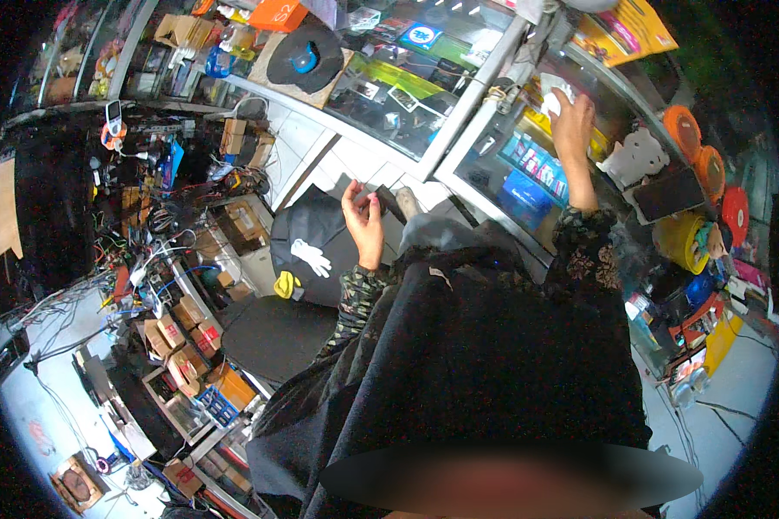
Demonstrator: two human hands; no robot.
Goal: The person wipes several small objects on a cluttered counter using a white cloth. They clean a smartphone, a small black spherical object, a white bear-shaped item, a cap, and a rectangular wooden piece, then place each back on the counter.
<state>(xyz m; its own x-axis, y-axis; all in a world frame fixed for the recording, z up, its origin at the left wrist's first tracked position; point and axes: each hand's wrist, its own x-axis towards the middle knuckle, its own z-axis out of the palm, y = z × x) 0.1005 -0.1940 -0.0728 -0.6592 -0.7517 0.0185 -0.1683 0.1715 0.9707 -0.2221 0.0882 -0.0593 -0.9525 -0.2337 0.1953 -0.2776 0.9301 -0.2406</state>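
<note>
My right hand (pixel 573 130) rests on the glass top of a display counter (pixel 472 173), its fingers pressed over a crumpled white cloth (pixel 552 97). Most of the cloth is covered by the fingers. Held in the air in front of my body, my left hand (pixel 363 227) is loosely bent, fingers apart, with nothing visible in it. A white glove (pixel 310 257) and a yellow-green one (pixel 286 284) lie on the black chair (pixel 273 337) beside that hand. To the right of my right hand, a white animal-shaped item (pixel 635 158) and a dark phone-like slab (pixel 669 198) sit on the counter.
Orange rolls (pixel 684 134), a red roll (pixel 736 216) and a yellow tape roll (pixel 679 240) line the counter's right edge. A second glass counter (pixel 389 95) bears a round black pad (pixel 305 59). Tangled cables and small boxes (pixel 182 368) crowd the left side.
</note>
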